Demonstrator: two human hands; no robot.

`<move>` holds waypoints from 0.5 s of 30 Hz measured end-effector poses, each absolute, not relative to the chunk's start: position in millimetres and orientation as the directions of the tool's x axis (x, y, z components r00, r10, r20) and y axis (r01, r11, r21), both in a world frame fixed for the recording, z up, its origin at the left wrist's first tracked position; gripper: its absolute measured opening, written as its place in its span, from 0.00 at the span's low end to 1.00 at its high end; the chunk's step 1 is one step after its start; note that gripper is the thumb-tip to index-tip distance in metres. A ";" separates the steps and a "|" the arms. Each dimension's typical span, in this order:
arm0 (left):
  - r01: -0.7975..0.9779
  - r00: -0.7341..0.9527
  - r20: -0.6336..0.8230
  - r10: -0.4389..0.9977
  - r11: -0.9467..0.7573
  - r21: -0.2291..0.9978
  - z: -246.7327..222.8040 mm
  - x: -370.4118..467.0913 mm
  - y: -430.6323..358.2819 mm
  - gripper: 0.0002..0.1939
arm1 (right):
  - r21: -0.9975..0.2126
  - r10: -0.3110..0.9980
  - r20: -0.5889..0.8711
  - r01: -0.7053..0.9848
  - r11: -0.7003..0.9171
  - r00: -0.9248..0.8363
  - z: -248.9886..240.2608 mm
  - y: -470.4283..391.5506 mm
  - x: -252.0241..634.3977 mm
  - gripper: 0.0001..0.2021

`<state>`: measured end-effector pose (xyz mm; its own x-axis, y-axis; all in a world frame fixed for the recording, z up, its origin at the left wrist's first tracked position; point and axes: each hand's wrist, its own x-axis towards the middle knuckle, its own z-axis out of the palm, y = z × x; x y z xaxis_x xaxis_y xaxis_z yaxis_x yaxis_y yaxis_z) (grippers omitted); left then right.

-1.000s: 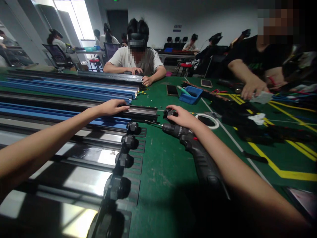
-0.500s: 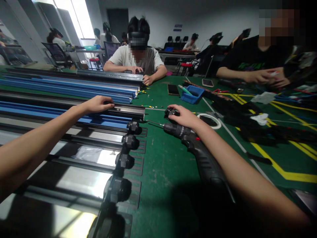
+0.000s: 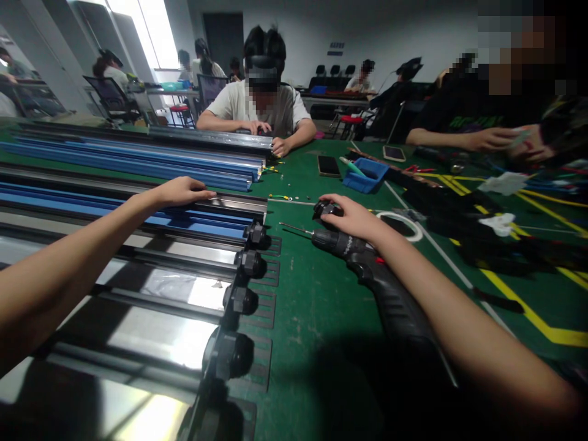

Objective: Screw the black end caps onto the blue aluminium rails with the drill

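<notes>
Green covers the table (image 3: pixel 298 294), which seems to serve as one broad rest for long stock. Silver panels (image 3: pixel 156 331) lie side by side on the person's left, their ends roughly lined up, probably so that every black knob (image 3: pixel 242 355) along that edge is easy to get at. Beyond them runs the dark rail (image 3: pixel 241 204), parallel to the blue strips (image 3: pixel 133 160), its near end over the tabletop where it can be reached from the right. The drill (image 3: pixel 344 245) lies beside the right forearm, bit pointing left towards the panels, presumably parked close for a quick grab.

The hands are well apart. The left hand (image 3: pixel 184 191) comes in low, palm down across the dark rail, wrist slightly bent and fingers reaching rightwards, perhaps steadying it; whether they pinch it I cannot tell. The right hand (image 3: pixel 351 214) turns inward, thumb and fingers curled round a small black fitting (image 3: pixel 327 210) just past the drill's nose. That grip leaves the fitting's left side facing the rail end, with a gap between.
</notes>
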<state>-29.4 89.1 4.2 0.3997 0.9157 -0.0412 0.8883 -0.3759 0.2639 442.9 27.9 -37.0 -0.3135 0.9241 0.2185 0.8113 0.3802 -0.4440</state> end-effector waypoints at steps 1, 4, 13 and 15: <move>0.885 0.405 -0.073 0.911 -0.371 0.280 3.8 -30.3 90.6 0.31 | -0.443 0.927 0.215 0.815 0.374 -0.309 -36.4 27.4 442.6 0.25; 0.872 0.425 -0.097 0.900 -0.379 0.311 3.2 -34.1 95.8 0.31 | -0.445 0.929 0.213 0.816 0.367 -0.302 -36.3 27.0 443.0 0.25; 0.887 0.397 -0.131 0.908 -0.344 0.307 3.8 -50.1 102.4 0.29 | -0.445 0.910 0.245 0.795 0.413 -0.335 -42.2 31.2 448.3 0.25; 0.888 0.398 -0.136 0.907 -0.344 0.307 3.9 -54.0 103.1 0.29 | -0.445 0.908 0.244 0.793 0.417 -0.340 -42.7 31.8 448.7 0.25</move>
